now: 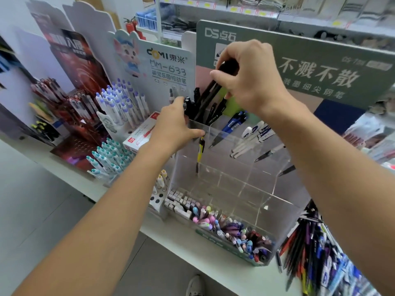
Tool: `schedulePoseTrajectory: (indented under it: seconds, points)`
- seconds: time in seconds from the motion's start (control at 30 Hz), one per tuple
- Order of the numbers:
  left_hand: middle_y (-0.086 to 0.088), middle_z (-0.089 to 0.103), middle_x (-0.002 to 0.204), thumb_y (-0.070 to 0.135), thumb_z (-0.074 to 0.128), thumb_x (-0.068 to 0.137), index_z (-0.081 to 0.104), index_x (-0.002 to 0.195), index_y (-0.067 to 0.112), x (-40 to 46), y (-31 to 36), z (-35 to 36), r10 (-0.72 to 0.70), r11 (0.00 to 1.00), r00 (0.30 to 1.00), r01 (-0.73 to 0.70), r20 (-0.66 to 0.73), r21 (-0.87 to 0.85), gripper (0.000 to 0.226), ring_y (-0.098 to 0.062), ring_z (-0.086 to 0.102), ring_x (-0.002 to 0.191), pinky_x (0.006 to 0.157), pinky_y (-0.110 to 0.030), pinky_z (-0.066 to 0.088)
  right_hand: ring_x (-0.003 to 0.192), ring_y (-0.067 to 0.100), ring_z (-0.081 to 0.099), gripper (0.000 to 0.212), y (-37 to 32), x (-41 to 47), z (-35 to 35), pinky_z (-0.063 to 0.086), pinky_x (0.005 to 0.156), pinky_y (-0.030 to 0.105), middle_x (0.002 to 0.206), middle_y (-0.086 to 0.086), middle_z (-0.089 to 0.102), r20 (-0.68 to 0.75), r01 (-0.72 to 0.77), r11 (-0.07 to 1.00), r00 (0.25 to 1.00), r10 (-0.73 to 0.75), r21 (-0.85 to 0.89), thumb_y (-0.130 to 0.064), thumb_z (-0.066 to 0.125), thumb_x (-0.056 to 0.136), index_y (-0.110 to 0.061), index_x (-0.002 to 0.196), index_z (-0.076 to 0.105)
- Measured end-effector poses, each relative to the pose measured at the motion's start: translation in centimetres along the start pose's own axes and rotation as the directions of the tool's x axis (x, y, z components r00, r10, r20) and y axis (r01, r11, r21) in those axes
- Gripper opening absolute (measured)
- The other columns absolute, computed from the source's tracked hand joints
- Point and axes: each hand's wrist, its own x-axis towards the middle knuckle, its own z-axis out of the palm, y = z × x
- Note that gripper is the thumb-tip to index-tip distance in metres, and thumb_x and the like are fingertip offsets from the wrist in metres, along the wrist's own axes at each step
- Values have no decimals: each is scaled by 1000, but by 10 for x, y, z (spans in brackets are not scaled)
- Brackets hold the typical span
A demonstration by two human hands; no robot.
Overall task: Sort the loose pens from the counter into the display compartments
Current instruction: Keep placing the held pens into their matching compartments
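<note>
The clear organizer (235,178) stands on the table (192,253). Behind it rises a signboard (320,67); left of it, pen racks (119,107); right of it, loose pens (316,253); before it, a tray of pens (230,229).

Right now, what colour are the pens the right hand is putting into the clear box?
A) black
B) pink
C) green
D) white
A: the right hand grips a bunch of black pens and lowers them into the back left compartment of the clear display box, where other black pens already stand.
</note>
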Motion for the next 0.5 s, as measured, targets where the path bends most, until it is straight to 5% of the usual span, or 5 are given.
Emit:
schedulePoseTrajectory:
  seconds: [0.2, 0.33, 0.5]
  points:
    - [4, 65, 107, 25, 97, 61, 57, 123, 14, 18, 5, 2, -9, 993, 1000, 10, 6, -117, 75, -14, 63, 92, 77, -29, 53, 84, 22, 59, 16, 6, 2, 4, 55, 82, 37, 87, 3, 64, 66, 39, 991, 997, -31, -126, -21, 75, 91, -6, 93, 72]
    - [6, 57, 106, 25, 96, 61, 57, 126, 14, 29, 8, 3, 13, 996, 999, -11, 33, -88, 76, -10, 53, 95, 76, -19, 41, 86, 13, 54, 15, -4, 11, 17, 51, 84, 28, 93, 0, 63, 143, 88, 988, 987, -69, -125, -22, 74, 91, -10, 99, 72]
    - [-2, 56, 120, 36, 99, 52, 55, 129, 15, 37, 3, 1, 67, 998, 995, -67, 68, -1, 91, -18, 53, 111, 85, -24, 40, 87, 17, 57, 14, -7, 12, 8, 49, 84, 30, 91, -1, 63, 271, 189, 965, 953, -136, -182, -23, 74, 91, -9, 97, 73]
